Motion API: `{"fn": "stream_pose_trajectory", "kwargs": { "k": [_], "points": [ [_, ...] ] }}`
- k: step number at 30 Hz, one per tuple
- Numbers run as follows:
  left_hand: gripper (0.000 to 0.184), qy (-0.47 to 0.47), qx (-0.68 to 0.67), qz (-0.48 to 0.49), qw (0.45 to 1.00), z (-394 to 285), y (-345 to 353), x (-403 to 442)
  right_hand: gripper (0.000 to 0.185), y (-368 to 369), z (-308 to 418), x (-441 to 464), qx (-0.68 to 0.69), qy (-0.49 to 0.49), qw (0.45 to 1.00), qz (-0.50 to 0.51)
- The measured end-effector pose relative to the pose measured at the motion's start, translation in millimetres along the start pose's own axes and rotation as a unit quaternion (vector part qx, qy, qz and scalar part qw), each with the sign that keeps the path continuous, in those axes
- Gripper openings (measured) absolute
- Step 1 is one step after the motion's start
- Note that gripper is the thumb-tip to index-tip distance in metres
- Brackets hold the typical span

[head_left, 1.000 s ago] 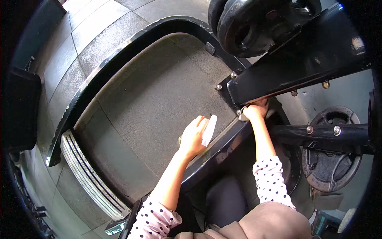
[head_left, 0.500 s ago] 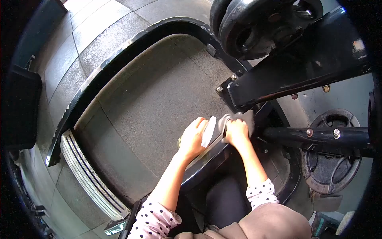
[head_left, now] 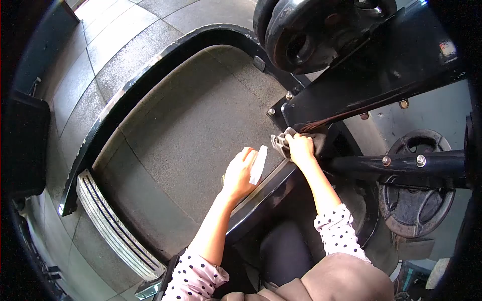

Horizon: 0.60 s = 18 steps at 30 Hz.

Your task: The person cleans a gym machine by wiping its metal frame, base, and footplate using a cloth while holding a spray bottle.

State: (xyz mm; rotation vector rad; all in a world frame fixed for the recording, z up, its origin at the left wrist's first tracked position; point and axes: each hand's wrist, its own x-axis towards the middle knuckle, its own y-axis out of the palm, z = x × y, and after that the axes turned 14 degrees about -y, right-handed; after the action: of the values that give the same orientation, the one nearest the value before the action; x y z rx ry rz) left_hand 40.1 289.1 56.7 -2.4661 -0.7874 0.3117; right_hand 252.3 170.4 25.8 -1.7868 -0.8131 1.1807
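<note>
My right hand is closed on a bunched grey-brown cloth. It presses the cloth against the black metal frame bar, near the joint with the thick slanted beam. My left hand is wrapped round what looks like a spray bottle, whose narrow white part sticks out beside the fingers. The palm hides most of that item. This hand hovers over the dark floor mat, left of the bar and apart from the cloth.
Black weight plates hang at the top right, and another plate sits lower right behind a bolted bar. The curved frame surrounds the dark mat. A ribbed metal footplate lies at lower left.
My right hand has moved slightly up along the bar with the cloth, which now bunches against the beam's base. My left hand stays nearly in place. The view has shifted a little.
</note>
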Motion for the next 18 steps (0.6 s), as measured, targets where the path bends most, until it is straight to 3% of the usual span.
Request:
{"fn": "stream_pose_trajectory", "kwargs": {
  "k": [3,5,10,11,13,14,15,18],
  "points": [
    [0.043,0.005,-0.002,-0.005,1.000,-1,-1,-1,0.036,-8,-9,-7,0.023,-0.098,0.995,0.021],
    [0.044,0.014,0.000,-0.014,1.000,0,-2,0,0.046,-11,-9,-9,0.127,-0.131,0.982,0.041],
    [0.044,-0.001,0.002,-0.024,1.000,1,-5,0,0.031,-13,-11,2,0.251,-0.032,0.967,0.038],
    [0.043,-0.003,-0.001,-0.028,1.000,2,-5,0,0.028,-19,-16,-8,0.346,-0.034,0.937,-0.039],
    [0.042,-0.014,-0.004,-0.039,0.999,3,-5,2,0.031,-37,-25,-30,0.376,0.006,0.921,-0.099],
    [0.041,-0.023,-0.003,-0.045,0.999,4,-5,3,0.029,-54,-30,-52,0.436,0.046,0.887,-0.146],
    [0.040,-0.032,-0.003,-0.050,0.998,5,-5,3,0.027,-76,-30,-80,0.493,0.087,0.844,-0.190],
    [0.038,-0.045,0.010,-0.064,0.997,5,-5,5,0.023,-127,-4,-151,0.513,0.133,0.645,-0.551]
  ]
}}
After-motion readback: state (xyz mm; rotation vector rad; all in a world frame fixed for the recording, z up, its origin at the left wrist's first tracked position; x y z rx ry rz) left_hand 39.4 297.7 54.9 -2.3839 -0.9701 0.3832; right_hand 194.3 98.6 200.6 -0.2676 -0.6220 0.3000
